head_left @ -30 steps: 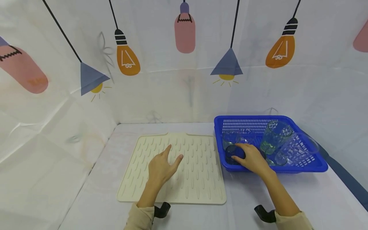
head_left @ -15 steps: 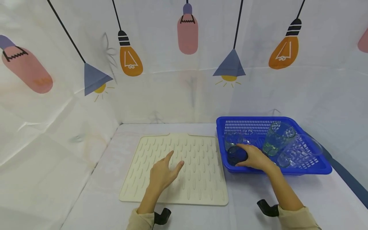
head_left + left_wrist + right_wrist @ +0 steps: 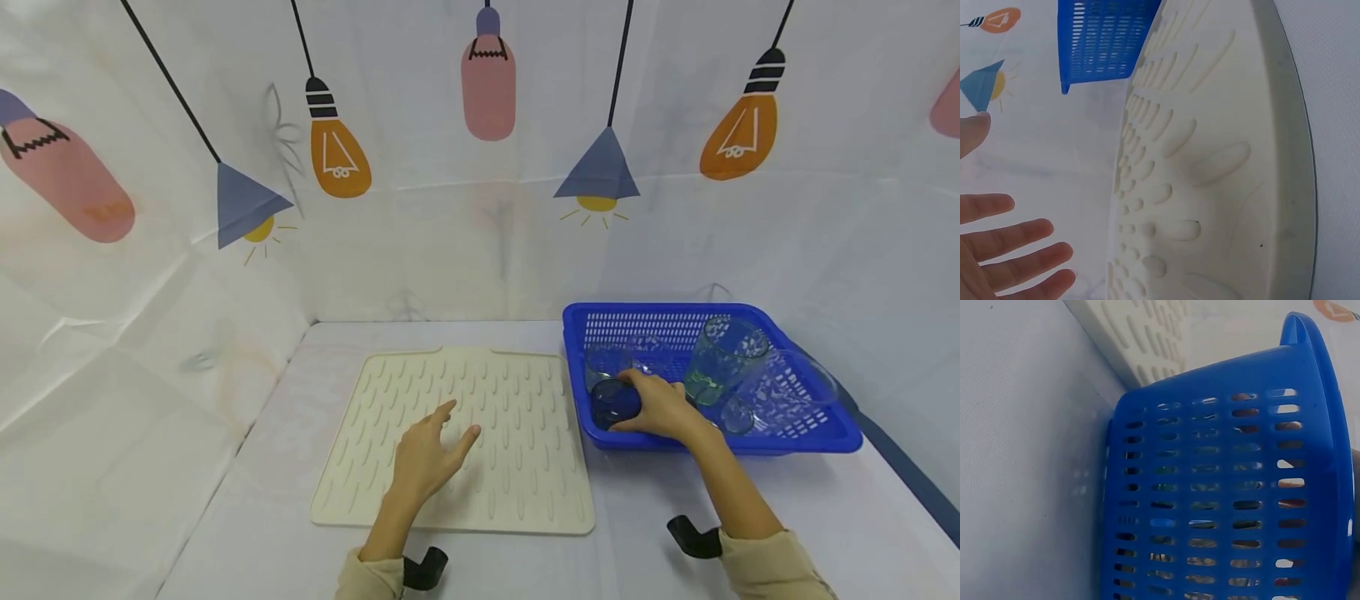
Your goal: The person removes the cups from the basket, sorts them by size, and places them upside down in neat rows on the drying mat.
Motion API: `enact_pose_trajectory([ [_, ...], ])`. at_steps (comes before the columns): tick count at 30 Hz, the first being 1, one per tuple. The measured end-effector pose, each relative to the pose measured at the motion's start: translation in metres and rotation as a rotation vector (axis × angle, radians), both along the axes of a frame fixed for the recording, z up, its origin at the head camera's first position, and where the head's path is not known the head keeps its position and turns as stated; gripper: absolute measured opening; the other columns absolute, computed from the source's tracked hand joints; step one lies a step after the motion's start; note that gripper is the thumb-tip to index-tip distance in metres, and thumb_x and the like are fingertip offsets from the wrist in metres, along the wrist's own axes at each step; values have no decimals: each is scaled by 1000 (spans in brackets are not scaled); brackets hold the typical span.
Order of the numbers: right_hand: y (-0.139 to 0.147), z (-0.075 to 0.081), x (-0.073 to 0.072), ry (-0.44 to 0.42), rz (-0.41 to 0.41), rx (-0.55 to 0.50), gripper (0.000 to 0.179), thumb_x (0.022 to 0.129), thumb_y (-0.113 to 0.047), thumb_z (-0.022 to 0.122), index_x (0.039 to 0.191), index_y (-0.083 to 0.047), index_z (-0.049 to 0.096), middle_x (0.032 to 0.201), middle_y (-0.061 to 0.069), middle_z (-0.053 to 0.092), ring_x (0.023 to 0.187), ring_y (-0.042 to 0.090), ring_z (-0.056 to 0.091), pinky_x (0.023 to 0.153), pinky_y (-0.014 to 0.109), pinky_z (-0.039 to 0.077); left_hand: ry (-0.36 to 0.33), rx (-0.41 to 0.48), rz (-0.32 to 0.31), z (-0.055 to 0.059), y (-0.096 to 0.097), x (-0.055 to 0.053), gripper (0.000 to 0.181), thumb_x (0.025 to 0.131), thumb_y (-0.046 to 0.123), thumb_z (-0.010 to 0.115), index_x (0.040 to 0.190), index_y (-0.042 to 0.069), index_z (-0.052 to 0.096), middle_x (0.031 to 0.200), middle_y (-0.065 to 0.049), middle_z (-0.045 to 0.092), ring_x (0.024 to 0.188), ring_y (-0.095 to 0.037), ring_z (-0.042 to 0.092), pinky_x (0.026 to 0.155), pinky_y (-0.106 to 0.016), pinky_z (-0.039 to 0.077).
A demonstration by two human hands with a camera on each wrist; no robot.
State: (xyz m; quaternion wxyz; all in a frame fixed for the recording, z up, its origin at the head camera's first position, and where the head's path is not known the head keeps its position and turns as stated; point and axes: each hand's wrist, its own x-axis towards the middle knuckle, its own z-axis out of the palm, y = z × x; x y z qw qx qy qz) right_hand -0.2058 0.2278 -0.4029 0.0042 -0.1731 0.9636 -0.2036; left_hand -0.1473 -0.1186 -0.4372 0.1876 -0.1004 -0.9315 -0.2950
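Note:
My right hand [image 3: 662,408] reaches over the front rim of a blue plastic basket [image 3: 813,443] and grips a dark blue drinking glass [image 3: 613,403] at its front left, fingers on the far side and thumb on the near side. In the right wrist view the slotted basket wall [image 3: 1210,456] hides most of this hand. Several clear glasses share the basket, among them a tall greenish tumbler [image 3: 712,367] and a wide-mouthed glass tilted over the right rim. Above a cream ridged drying mat [image 3: 480,500], my left hand [image 3: 423,458] hovers with fingers spread, holding nothing.
The mat lies flat on a white-covered table [image 3: 247,517], just left of the basket. Behind the table hangs a white sheet [image 3: 420,258] printed with lamps and bulbs. A dark strip [image 3: 907,458] runs along the table's right side.
My right hand's fingers have closed in around the dark blue glass, which has turned slightly within the basket. The left hand stays over the mat, lowered a little.

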Motion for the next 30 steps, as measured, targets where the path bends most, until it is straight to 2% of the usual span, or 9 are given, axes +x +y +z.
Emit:
enact_pose_trajectory([
  [3,0,-2,1,4,-7,-19,84,62,-39,86,122,8,52,117,25,61,107,44,54,75,60,36,1,27,-8,-4,-1,-1,55,84,43,66,122,3,61,100,-17,70,86,-35,67,62,-47,55],
  [7,0,-2,-1,-2,-15,6,85,62,-43,85,122,7,53,114,23,62,105,43,54,76,61,36,-17,84,-44,-8,-2,-3,55,85,42,66,123,4,59,102,-16,69,88,-31,67,67,-44,56],
  [10,0,-3,-3,12,-8,17,82,61,-40,86,120,7,54,112,22,64,103,42,56,74,57,35,-12,178,-121,-12,-2,-6,52,86,37,66,124,2,58,106,-17,68,91,-31,66,71,-44,56],
  [13,1,-3,-4,38,6,-14,79,60,-34,87,118,7,55,110,22,64,101,42,57,73,56,34,11,289,-212,-14,-1,-9,49,85,29,68,124,1,57,107,-17,67,93,-34,65,72,-46,56],
  [16,5,0,-3,40,19,-80,78,61,-29,86,120,8,52,113,23,62,105,42,56,81,62,36,42,356,-275,-15,0,-12,47,84,24,69,123,1,57,106,-15,67,92,-36,64,72,-47,56],
  [20,10,7,0,0,41,-200,81,66,-29,85,126,9,46,120,27,57,112,44,52,92,64,40,56,368,-297,-11,2,-15,46,83,22,69,123,3,57,108,-13,67,93,-32,65,72,-46,56],
  [25,11,18,3,-3,65,-301,81,69,-27,84,130,7,44,123,25,55,114,43,49,93,62,42,53,372,-326,-3,7,-19,45,84,23,69,124,4,57,112,-10,66,95,-24,64,74,-46,56],
  [30,7,28,6,28,79,-370,80,70,-24,83,134,3,43,127,23,53,116,41,48,93,64,40,66,386,-386,3,13,-24,44,85,20,68,124,4,57,111,-10,66,95,-24,64,74,-43,57],
])
